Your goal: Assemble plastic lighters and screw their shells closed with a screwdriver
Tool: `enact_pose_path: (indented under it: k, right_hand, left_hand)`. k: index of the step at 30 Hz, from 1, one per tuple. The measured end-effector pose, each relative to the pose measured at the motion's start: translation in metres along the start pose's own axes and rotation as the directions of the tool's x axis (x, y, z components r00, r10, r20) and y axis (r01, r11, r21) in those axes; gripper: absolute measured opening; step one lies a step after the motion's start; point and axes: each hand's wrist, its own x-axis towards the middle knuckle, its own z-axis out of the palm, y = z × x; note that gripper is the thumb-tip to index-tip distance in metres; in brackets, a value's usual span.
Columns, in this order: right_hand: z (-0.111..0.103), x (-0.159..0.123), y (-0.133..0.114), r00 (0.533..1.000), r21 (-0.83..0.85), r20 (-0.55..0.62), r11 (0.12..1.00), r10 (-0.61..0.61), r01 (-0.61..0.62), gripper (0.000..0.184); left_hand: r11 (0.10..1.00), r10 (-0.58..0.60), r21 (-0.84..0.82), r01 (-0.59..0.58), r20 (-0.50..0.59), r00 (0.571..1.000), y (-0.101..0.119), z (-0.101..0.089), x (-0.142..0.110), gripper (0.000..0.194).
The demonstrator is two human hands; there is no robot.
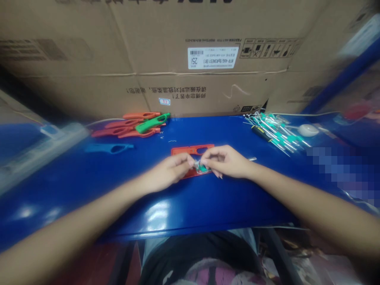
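Observation:
My left hand pinches the left end of a small green and clear lighter insert. Its thumb and forefinger are closed. My right hand has its fingertips pinched on the same insert from the right. A thin metal tube sticks out to the right past that hand. Beneath and behind the fingers lie two red lighter shell halves, one beyond the other, on the blue table. The nearer half is largely covered by my hands. Fine detail at the fingertips is blurred.
Several orange-red lighter shells lie at the back left with a green shell on top. A blue shell is nearer. Back right are metal-tubed inserts and a screwdriver. A cardboard box stands behind; a power strip lies left.

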Motion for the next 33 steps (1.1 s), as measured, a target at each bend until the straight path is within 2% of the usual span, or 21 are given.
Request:
enact_pose_path:
  k: [8, 19, 23, 27, 33]
  right_hand:
    - [0.002, 0.000, 0.000, 1.000, -0.011, -0.019, 1.000, -0.006, 0.006, 0.029]
    - [0.002, 0.001, 0.003, 0.999, 0.041, -0.048, 0.999, 0.007, -0.005, 0.030]
    - [-0.002, 0.004, 0.007, 0.999, 0.081, -0.047, 0.997, -0.001, 0.005, 0.035]
    - [-0.006, 0.005, 0.010, 0.998, 0.106, -0.052, 0.994, -0.023, 0.028, 0.037]
    - [-0.006, 0.006, 0.012, 0.998, 0.100, -0.062, 0.995, -0.024, 0.030, 0.038]
  left_hand:
    - [0.999, 0.005, 0.049, -0.003, -0.026, 1.000, 0.002, 0.003, 0.000, 0.037]
    - [1.000, 0.006, -0.010, -0.007, -0.042, 0.999, 0.002, 0.004, 0.002, 0.039]
    - [0.999, -0.045, -0.030, 0.043, -0.065, 0.997, 0.005, 0.004, 0.003, 0.038]
    - [0.993, -0.109, -0.051, 0.107, -0.033, 0.993, 0.007, 0.004, 0.003, 0.037]
    - [0.997, -0.078, 0.002, 0.078, -0.030, 0.996, 0.004, 0.003, 0.003, 0.042]
